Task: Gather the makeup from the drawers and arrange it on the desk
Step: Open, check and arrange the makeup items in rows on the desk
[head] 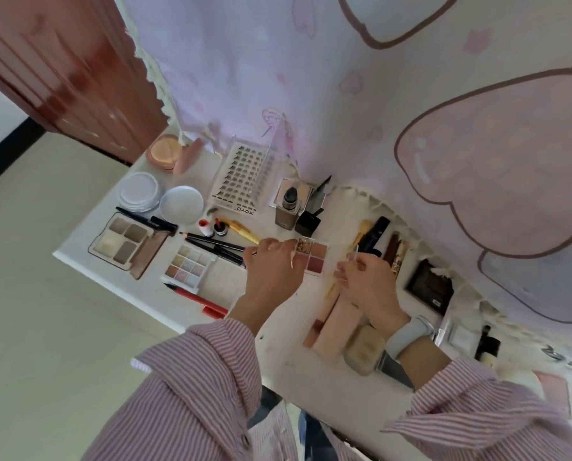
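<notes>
Head view looks down on a white counter spread with makeup, both hands working near its middle. Furthest beyond the left hand stands a clear lash tray; out to that hand's left lie a large four-pan contour palette and a nine-pan eyeshadow palette, with a red pencil nearer the sleeve. Between the two hands sits the piece being arranged, a small four-pan eyeshadow palette. The left hand lies over its left edge with fingers bent, touching or steadying it; whether they actually grip it cannot be told. The right hand, a pale watch on its wrist, pinches a thin clear piece, probably the palette's lid, tilted up beside the pans. Both forearms come in from below, wrists bent slightly down, hands close together. Judging by its build, the palette should be light and rigid, its smooth plastic a little slippery, the pressed powders fragile if dropped or touched. Best hold is by the outer edges of the case, fingers off the pans, keeping it level. The clear piece looks thin and apt to flex or snap, so a light pinch at its edge suits it.
</notes>
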{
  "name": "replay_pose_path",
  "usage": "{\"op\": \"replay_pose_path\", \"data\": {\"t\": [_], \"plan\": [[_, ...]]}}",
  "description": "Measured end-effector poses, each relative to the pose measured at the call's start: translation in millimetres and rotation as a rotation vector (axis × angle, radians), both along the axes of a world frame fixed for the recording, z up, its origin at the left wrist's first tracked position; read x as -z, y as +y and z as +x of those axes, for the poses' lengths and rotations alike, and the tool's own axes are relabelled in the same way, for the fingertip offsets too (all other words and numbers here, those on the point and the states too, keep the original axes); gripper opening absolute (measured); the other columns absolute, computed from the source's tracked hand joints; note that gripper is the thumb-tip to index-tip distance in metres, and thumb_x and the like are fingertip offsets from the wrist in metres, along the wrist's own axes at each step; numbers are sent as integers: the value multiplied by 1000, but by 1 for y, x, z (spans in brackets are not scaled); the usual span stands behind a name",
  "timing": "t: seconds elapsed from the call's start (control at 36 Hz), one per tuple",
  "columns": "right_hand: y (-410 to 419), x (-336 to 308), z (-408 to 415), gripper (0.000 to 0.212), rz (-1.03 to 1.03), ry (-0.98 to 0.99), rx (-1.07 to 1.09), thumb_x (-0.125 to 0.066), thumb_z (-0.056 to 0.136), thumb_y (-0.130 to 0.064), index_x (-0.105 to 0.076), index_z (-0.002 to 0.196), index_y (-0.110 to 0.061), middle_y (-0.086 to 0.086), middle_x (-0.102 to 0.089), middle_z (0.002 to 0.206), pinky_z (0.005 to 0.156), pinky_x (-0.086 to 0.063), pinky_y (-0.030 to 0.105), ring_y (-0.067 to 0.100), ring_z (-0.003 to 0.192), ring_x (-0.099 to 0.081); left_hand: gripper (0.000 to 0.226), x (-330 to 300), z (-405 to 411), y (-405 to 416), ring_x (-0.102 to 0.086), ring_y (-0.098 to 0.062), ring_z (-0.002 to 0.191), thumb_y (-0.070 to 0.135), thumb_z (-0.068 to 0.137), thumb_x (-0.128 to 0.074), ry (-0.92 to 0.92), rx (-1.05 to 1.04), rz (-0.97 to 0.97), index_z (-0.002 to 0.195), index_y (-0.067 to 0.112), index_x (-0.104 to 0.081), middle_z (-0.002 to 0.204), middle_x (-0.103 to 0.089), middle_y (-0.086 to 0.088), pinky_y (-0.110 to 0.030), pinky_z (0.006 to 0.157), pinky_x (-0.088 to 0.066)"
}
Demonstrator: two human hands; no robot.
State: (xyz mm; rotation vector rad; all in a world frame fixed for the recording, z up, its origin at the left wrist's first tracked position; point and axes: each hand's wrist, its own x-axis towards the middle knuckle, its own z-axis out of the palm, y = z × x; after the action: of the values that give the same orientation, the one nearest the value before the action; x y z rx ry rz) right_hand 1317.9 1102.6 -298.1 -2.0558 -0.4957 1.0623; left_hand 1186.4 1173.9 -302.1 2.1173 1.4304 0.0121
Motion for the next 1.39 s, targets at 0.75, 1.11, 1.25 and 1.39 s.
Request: {"op": "replay_pose_path", "data": {"t": [0.75, 1.11, 1.25, 1.39], "plan": [[14, 0, -19, 15, 18, 53, 102, -44, 96, -11, -54, 108, -9, 10, -62, 100, 85, -53, 37, 22, 85, -65, 36, 14, -37, 3, -19, -17, 141, 23, 96, -41, 137, 165, 137, 131, 20, -49, 142, -42, 0, -55, 114, -2], [19, -6, -31, 17, 38, -53, -34, -44, 95, -11, -58, 106, -12, 1, -61, 84, 84, -54, 43, 22, 84, -65, 39, 14, -39, 3, -9, -20, 143, 27, 96, -37, 101, 148, 119, 134, 20, -45, 143, -40, 1, -54, 113, 2], [22, -4, -33, 20, 52, -45, 6, -43, 96, -11, -56, 110, -6, 8, -62, 92, 81, -54, 35, 19, 80, -64, 40, 14, -40, 6, -12, -19, 142, 29, 97, -37, 100, 136, 107, 135, 20, -43, 142, -40, 2, -54, 113, 2], [19, 1, -32, 27, 20, -92, -71, -45, 96, -16, -56, 118, -7, 7, -63, 101, 89, -51, 43, 22, 92, -64, 40, 14, -39, 7, -18, -18, 140, 27, 96, -37, 95, 123, 129, 135, 20, -43, 139, -43, 1, -53, 113, 1]]}}
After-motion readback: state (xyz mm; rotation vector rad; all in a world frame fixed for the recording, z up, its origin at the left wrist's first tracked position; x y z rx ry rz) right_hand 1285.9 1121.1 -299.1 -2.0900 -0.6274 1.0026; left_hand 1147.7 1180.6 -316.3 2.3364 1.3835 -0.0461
